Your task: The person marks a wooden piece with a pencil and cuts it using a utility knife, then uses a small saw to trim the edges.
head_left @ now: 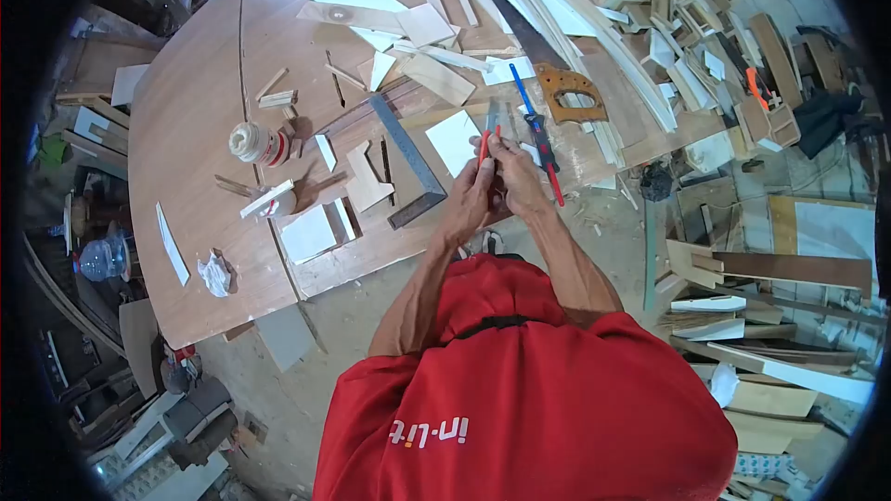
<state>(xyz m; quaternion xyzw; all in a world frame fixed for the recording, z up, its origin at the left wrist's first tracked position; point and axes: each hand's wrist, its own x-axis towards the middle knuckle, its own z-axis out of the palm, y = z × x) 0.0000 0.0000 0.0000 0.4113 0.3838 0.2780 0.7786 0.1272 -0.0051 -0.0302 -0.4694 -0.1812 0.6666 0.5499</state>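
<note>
My left hand [471, 197] and my right hand [516, 178] meet close together above the front edge of the wooden workbench [348, 264]. Both are closed around a small tool with red handles [484, 146] and a grey metal end pointing away from me; its exact kind is hard to make out. Just beyond my left hand lies a white square panel [453, 142]. To the right of my right hand rests a long slim tool in blue, black and red [535, 125]. A handsaw [568, 96] with a wooden handle lies farther right.
A dark L-shaped metal bar [405, 150], an opened jar [257, 143], a notched wood piece [367, 178] and a crumpled white wad [215, 274] lie leftward. Offcuts [436, 79] and long strips [575, 0] cover the far side. Small wooden boxes [668, 14] are piled right.
</note>
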